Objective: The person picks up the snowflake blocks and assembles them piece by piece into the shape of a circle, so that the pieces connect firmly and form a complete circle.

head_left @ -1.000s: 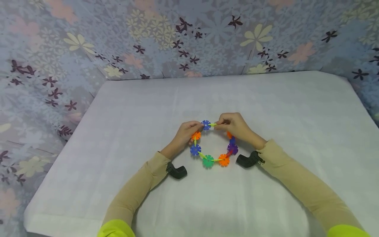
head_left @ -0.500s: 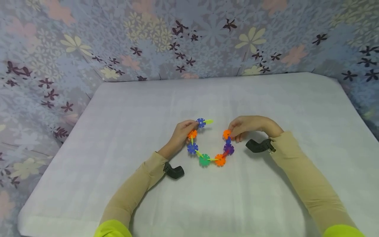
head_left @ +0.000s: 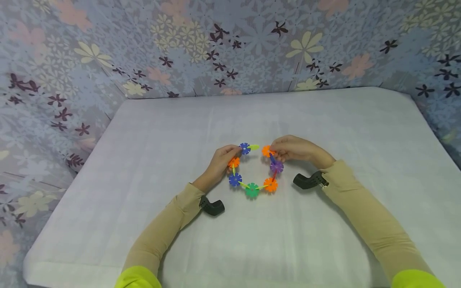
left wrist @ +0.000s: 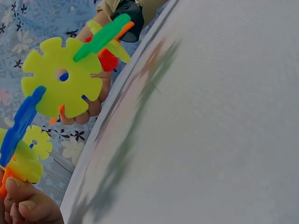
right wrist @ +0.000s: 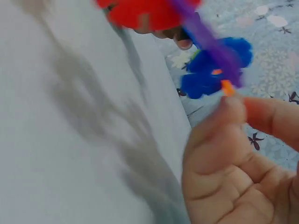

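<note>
A chain of notched plastic discs, linked edge to edge, curves into a ring with a gap at its far side. My left hand (head_left: 219, 162) pinches the chain near its blue end disc (head_left: 245, 149) and an orange disc (head_left: 234, 162). From the blue disc a yellow disc (head_left: 254, 147), seen edge-on, points into the gap. Across the gap, my right hand (head_left: 297, 150) pinches the orange disc (head_left: 267, 151) at the other end. In the right wrist view a blue disc (left wrist: 21, 123) is absent, but a purple disc (right wrist: 215, 51) and a blurred red disc (right wrist: 140, 11) show above the pinching fingertips.
The chain is over a table with a white cover (head_left: 173, 132). A flower-patterned wall covering (head_left: 252, 44) rises behind and to the left. Dark curved wrist mounts (head_left: 212, 208) jut from both tan sleeves (head_left: 363, 212).
My right hand let go of the yellow disc, moved to the orange end disc and took it. It then lifted that end up and leftward, narrowing the gap.
</note>
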### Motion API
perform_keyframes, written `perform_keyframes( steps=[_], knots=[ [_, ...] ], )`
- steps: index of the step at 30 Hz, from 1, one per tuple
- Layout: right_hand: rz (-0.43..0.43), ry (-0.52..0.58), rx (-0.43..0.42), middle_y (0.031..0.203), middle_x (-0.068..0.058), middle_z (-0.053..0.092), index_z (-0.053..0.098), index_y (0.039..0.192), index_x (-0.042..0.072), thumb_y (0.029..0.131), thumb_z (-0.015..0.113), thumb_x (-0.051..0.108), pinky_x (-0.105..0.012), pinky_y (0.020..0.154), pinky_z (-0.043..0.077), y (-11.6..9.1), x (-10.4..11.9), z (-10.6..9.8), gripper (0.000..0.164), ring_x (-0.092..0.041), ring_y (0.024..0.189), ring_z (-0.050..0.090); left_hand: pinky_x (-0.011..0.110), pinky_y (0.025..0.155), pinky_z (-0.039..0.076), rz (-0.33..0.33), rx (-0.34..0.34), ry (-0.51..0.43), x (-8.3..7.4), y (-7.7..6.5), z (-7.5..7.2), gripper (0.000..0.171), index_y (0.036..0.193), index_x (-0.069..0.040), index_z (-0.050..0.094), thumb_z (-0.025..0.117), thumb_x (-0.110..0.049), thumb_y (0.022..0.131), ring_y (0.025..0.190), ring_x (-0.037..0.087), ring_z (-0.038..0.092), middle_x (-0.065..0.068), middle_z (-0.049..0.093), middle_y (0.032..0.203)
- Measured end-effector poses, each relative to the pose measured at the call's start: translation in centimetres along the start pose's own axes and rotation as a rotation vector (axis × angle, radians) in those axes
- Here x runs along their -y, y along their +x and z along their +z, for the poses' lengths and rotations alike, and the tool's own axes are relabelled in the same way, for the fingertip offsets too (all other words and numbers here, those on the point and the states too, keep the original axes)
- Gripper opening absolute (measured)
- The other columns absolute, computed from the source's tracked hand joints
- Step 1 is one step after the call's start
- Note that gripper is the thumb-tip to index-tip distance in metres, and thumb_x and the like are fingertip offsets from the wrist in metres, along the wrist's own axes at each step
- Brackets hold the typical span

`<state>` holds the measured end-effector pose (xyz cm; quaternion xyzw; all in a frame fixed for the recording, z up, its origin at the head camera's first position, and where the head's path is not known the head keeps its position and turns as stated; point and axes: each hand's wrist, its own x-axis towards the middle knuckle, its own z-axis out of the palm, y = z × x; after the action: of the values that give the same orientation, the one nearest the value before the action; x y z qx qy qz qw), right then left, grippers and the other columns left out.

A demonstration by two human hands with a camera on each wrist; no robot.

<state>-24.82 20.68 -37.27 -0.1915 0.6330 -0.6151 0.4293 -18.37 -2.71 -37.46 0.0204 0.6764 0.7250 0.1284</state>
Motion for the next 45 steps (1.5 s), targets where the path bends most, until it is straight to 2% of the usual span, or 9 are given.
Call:
perform_keyframes(
  steps=[5,14,20,28,39,45],
  knots=[
    [-0.021,0.048,-0.044,0.058,-0.006,0.046,0.048,0.068,0.002,0.082,0.041,0.011,-0.022,0.045,0.033,0.1,0.2,0.5,0.018,-0.013,0.05,0.041,0.02,0.028,0.027,-0.004,0.009,-0.01,-0.1,0.0,0.0,0.023,0.088,0.003,0.053,0.047,-0.018,0.08,0.032,0.008,0.032,0.021,0.048,0.081],
    [-0.053,0.087,-0.058,0.059,-0.004,0.045,0.05,0.07,0.002,0.083,0.039,0.008,-0.02,0.044,0.031,0.4,0.1,1.3,0.018,-0.012,0.05,0.039,0.02,0.029,0.026,-0.015,0.027,0.001,0.0,0.1,-0.1,0.022,0.088,0.003,0.053,0.048,-0.016,0.079,0.032,0.008,0.031,0.02,0.048,0.08],
    [-0.066,0.115,-0.082,0.058,-0.004,0.044,0.052,0.071,0.003,0.083,0.039,0.007,-0.02,0.043,0.031,0.5,0.1,1.9,0.018,-0.012,0.048,0.038,0.02,0.028,0.026,-0.019,0.066,-0.019,0.9,0.7,-0.6,0.025,0.086,0.004,0.053,0.05,-0.02,0.078,0.032,0.009,0.032,0.019,0.05,0.08],
    [-0.065,0.145,-0.129,0.055,-0.002,0.043,0.051,0.069,0.003,0.08,0.044,0.008,-0.019,0.041,0.03,0.8,-0.3,2.4,0.014,-0.009,0.045,0.037,0.019,0.027,0.025,-0.011,0.053,-0.001,1.9,1.2,-1.0,0.032,0.086,0.002,0.055,0.055,-0.028,0.073,0.031,0.007,0.031,0.014,0.053,0.077],
    [-0.048,0.152,-0.174,0.055,-0.002,0.042,0.049,0.07,0.004,0.08,0.045,0.011,-0.018,0.039,0.029,1.0,-1.2,2.8,0.013,-0.008,0.044,0.036,0.019,0.027,0.023,0.016,0.052,-0.01,0.3,0.1,-0.5,0.022,0.086,0.006,0.054,0.048,-0.014,0.079,0.029,0.008,0.027,0.022,0.048,0.077],
    [-0.062,0.153,-0.167,0.056,-0.002,0.042,0.049,0.069,0.004,0.08,0.046,0.01,-0.019,0.04,0.029,1.0,-1.3,3.0,0.013,-0.009,0.044,0.036,0.019,0.027,0.024,0.014,0.079,0.01,0.2,0.0,-0.6,0.023,0.087,0.006,0.053,0.048,-0.014,0.079,0.029,0.007,0.029,0.021,0.048,0.076]
  ],
)
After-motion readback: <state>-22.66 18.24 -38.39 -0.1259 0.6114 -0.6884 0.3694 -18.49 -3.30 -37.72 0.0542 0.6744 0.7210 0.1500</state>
